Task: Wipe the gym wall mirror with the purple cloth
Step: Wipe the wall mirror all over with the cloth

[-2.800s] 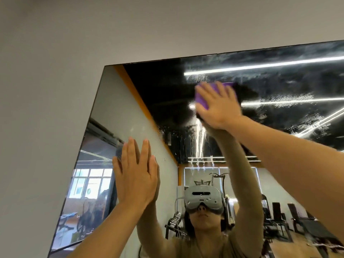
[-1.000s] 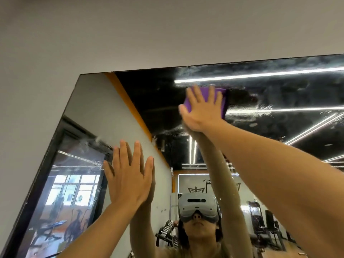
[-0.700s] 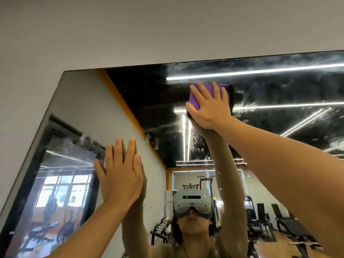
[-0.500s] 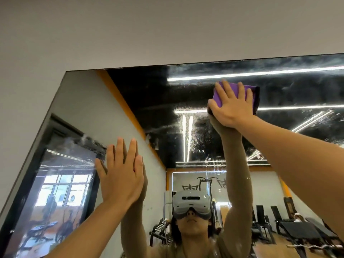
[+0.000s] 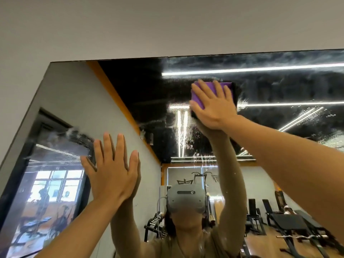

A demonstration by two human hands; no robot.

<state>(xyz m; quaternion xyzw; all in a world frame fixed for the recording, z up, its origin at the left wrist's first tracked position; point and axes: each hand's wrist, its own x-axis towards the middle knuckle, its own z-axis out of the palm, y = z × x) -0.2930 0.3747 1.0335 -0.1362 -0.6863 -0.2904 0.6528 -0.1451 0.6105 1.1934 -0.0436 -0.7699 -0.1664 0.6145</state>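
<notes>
**Wiping high on the mirror, just under its top edge**

The right hand (image 5: pixel 212 107) presses the purple cloth (image 5: pixel 208 90) flat against the mirror (image 5: pixel 130 86), high up and a little below the top edge. Its fingers are straight and slightly spread over the folded cloth, not curled round it, so only palm pressure holds the cloth in place. The left hand (image 5: pixel 113 174) lies flat on the glass lower down and to the left, fingers straight and a little apart, holding nothing; it looks to be a brace for the reach.

To do this step well, I would keep the whole palm behind the cloth so the pressure stays even, and run overlapping strokes — the wet streaks and droplets (image 5: pixel 184 131) below the cloth, and the hazy smears (image 5: pixel 279 86) to its right, suggest that part of the glass needs more passes. With no grip on the cloth, a light press could let it slide out and drop.

For room: the top edge is near, so little travel is left upward before the cloth meets the grey wall (image 5: pixel 167 25). The left edge is well apart from the cloth. To the right the mirror runs out of view — plenty of free glass there. Downward, the stroke meets nothing but the person's own forearm line. The bracing palm may leave its own print, which would need wiping last.
</notes>
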